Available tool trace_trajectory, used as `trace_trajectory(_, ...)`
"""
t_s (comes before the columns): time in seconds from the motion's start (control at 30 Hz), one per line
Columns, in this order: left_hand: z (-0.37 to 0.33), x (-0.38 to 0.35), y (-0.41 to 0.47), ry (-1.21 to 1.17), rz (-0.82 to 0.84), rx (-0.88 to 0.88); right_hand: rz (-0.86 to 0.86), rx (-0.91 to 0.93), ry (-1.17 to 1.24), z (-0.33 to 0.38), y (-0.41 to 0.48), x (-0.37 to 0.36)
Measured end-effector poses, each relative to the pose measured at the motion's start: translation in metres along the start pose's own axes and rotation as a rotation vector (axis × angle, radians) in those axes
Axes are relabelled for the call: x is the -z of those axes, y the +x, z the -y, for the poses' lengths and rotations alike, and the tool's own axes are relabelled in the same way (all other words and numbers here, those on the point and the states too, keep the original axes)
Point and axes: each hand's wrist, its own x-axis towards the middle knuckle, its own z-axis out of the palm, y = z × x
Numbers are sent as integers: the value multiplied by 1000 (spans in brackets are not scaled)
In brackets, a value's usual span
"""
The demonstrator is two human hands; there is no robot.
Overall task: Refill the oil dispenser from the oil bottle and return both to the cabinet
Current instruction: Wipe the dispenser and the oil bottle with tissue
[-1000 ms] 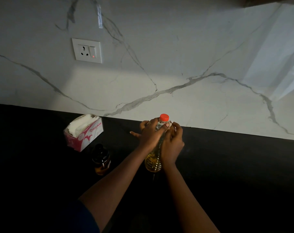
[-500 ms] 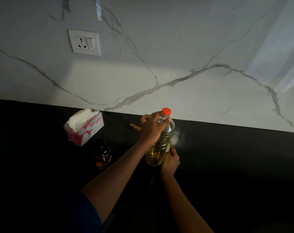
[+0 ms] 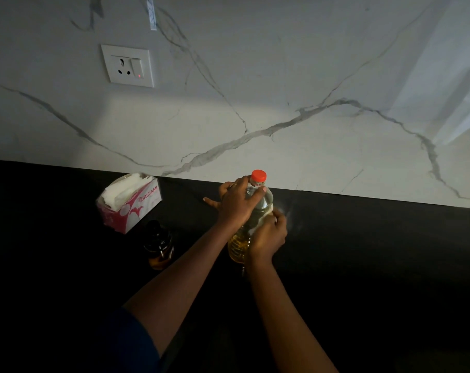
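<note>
The oil bottle (image 3: 267,198) stands upright on the dark counter (image 3: 363,251). Your left hand (image 3: 237,205) curls round its shoulder, directly under the red cap (image 3: 258,175); your right hand (image 3: 267,235) wraps the body lower. The oil dispenser (image 3: 158,246) stands apart, on the left.

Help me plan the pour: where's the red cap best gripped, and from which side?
Pinch the red cap round its side wall, coming from above: it stands clear atop the upright oil bottle, above the left hand and right hand holding the body.
</note>
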Motion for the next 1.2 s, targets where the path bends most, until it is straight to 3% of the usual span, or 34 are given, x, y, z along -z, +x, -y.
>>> trace_trajectory(0.13,-2,2,-1,38,29,-7,70,177,-7,19,5,-1)
trace_trajectory(0.3,3,5,2,30,52,-15,299,339,-144,31,25,-5)
trace_trajectory(0.47,5,6,3,12,73,-39,439,185,-55,26,50,0)
trace_trajectory(0.63,6,6,4,-38,56,-66,304,42,21,-10,32,15)
trace_trajectory(0.8,8,7,7,-94,54,-51,175,178,6,-6,10,10)
trace_trajectory(0.97,8,7,6,-146,81,-33,292,367,-108,15,21,3)
trace_trajectory(1.1,10,4,4,-199,-10,-79,491,300,-159,34,46,-5)
trace_trajectory(1.2,10,3,7,-163,-101,-121,542,243,-177,33,58,-5)
